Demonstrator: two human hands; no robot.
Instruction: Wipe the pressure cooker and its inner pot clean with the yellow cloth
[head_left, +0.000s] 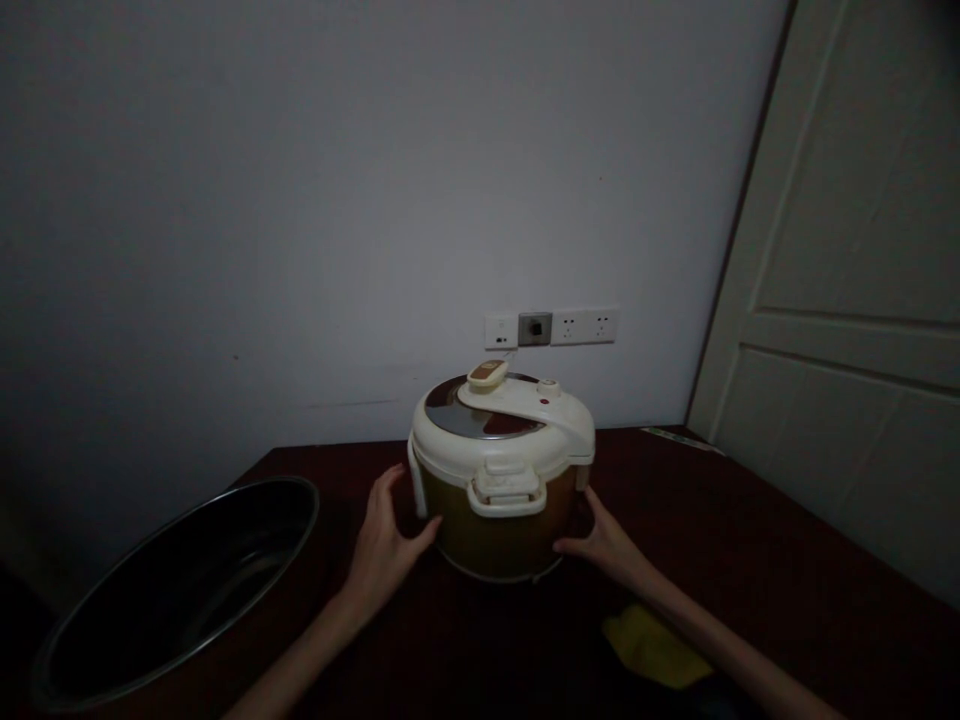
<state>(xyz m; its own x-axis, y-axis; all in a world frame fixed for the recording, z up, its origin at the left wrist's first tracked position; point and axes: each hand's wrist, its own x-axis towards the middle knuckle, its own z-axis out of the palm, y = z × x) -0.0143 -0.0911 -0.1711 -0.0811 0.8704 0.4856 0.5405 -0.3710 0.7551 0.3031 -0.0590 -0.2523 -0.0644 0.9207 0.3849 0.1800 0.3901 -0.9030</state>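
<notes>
An electric pressure cooker (495, 535), with a white lid and a dark golden body, stands upright on a dark reddish-brown table. Its lid carries a brown-and-cream knob (487, 374), and a white side handle (508, 492) faces me. My left hand (386, 545) curves around the cooker's left side, thumb toward the front and fingers reaching behind the white side panel. On the lower right side, my right hand (596, 535) grips the body with its thumb in front; its other fingers are mostly hidden behind the cooker.
A large dark pot (217, 570) with a shiny rim sits at the left. A yellow cloth-like item (652, 648) lies under my right forearm. Wall sockets (583, 327) are behind the cooker, and a pale panelled door (847, 300) stands at the right. The light is dim.
</notes>
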